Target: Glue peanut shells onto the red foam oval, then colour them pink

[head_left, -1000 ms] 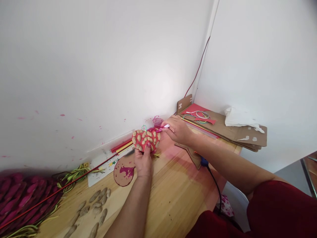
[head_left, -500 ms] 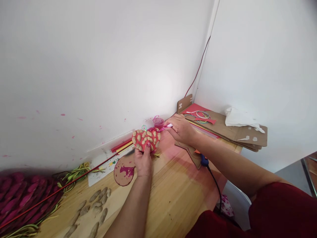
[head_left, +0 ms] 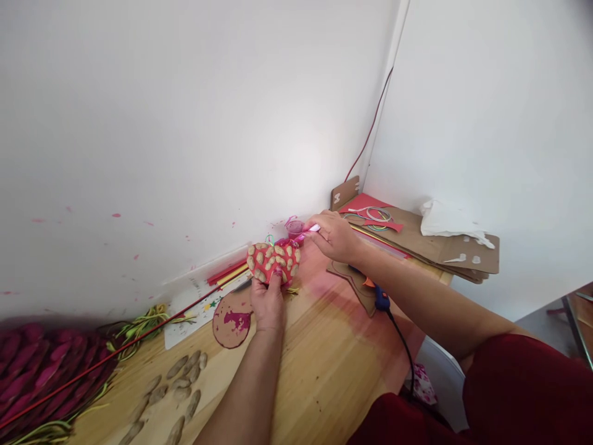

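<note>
My left hand (head_left: 269, 307) is closed on a red piece covered with peanuts in their shells (head_left: 273, 261), its thumb pressed on the front. In my right hand (head_left: 334, 236) is a paintbrush (head_left: 314, 228) with a white-and-pink handle, pinched between thumb and fingers. Pink paint coats its lower end, which lies beside the upper right edge of the peanut-covered piece. A small cup of pink paint (head_left: 295, 229) stands just behind the brush, against the wall. Unpainted peanuts (head_left: 183, 380) lie loose on the wooden table (head_left: 296, 364), left of my left forearm.
A round brown piece smeared with pink (head_left: 227, 327) lies left of my left hand. Under my right arm sits a blue glue gun (head_left: 382, 300) with its black cord. Cardboard sheets (head_left: 417, 244) and a white plastic bag (head_left: 447, 221) occupy the corner. Pink-painted scales (head_left: 50, 371) fill the left edge.
My right hand has shifted slightly up and to the left, bringing the paintbrush closer to the paint cup. The left hand and the peanut-covered piece hold their place.
</note>
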The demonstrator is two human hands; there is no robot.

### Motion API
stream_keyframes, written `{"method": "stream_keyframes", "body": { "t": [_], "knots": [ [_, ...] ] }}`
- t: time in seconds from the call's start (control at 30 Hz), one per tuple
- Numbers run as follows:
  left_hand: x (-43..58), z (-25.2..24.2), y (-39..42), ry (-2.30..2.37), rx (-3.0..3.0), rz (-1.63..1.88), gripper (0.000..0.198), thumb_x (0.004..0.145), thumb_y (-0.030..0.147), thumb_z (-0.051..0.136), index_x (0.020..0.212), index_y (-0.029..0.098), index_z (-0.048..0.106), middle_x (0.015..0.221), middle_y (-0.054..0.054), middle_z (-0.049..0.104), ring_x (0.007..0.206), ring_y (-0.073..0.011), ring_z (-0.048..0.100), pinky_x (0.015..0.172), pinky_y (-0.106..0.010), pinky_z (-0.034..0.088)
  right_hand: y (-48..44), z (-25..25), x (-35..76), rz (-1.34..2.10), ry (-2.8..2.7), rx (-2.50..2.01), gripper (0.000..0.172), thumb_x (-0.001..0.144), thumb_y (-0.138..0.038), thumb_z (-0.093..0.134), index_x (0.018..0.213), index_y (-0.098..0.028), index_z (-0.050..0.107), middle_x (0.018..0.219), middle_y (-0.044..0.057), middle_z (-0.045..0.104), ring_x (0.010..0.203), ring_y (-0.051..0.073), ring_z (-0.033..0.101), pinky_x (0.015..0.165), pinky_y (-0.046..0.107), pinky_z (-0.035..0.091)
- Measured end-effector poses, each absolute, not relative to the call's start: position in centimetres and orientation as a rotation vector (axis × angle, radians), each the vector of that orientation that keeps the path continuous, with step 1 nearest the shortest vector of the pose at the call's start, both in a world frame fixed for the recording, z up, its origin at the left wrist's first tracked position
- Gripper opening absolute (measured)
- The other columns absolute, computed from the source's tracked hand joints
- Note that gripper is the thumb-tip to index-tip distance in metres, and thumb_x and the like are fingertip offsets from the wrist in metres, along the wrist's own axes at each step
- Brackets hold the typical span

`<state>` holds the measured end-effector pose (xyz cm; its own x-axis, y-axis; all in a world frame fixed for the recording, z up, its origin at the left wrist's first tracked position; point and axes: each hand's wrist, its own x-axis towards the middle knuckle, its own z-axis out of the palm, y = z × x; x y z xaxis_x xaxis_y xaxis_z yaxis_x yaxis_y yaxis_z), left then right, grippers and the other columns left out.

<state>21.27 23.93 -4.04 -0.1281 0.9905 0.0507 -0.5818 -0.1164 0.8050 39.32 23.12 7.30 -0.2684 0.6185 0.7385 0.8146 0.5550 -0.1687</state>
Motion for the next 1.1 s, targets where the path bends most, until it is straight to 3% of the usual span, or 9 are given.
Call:
{"method": "stream_keyframes", "body": {
  "t": [0.7,0.87,0.97,1.1],
  "knots": [
    [21.3,-4.1,24.0,0.724,0.751,1.588,0.049,0.071,0.034,0.083,0.116,0.023,0.067,0.124,-0.009,0.071,0.112,-0.0225,0.068,0.101,-0.038,0.051,22.9,7.2,39.1,-0.317,-2.020,-1.132,0.008,0.090,-0.022,0.057,0.093,-0.021,0.065,0.087,0.007,0.074,0.085,0.025,0.061,0.082,0.038,0.040],
    [21.2,-4.0,23.9,0.783,0.716,1.548,0.051,0.069,0.036,0.083,0.116,0.022,0.067,0.124,-0.011,0.071,0.100,-0.0216,0.071,0.080,-0.031,0.059,22.6,7.1,39.3,-0.305,-2.035,-1.112,0.007,0.090,-0.020,0.058,0.091,-0.021,0.065,0.085,0.007,0.073,0.083,0.024,0.061,0.081,0.037,0.041],
    [21.1,-3.7,23.8,0.818,0.704,1.524,0.054,0.069,0.036,0.082,0.118,0.023,0.066,0.125,-0.011,0.071,0.091,-0.0197,0.072,0.065,-0.024,0.057,22.5,7.0,39.3,-0.302,-2.038,-1.108,0.008,0.091,-0.021,0.058,0.089,-0.021,0.065,0.084,0.007,0.072,0.083,0.025,0.061,0.080,0.037,0.041],
    [21.1,-3.4,23.6,0.798,0.688,1.523,0.054,0.067,0.035,0.083,0.117,0.023,0.066,0.125,-0.011,0.070,0.091,-0.0194,0.072,0.062,-0.023,0.056,22.6,6.9,39.2,-0.308,-2.013,-1.124,0.008,0.092,-0.023,0.057,0.090,-0.022,0.065,0.083,0.006,0.072,0.084,0.025,0.061,0.082,0.038,0.042]
  ]
}}
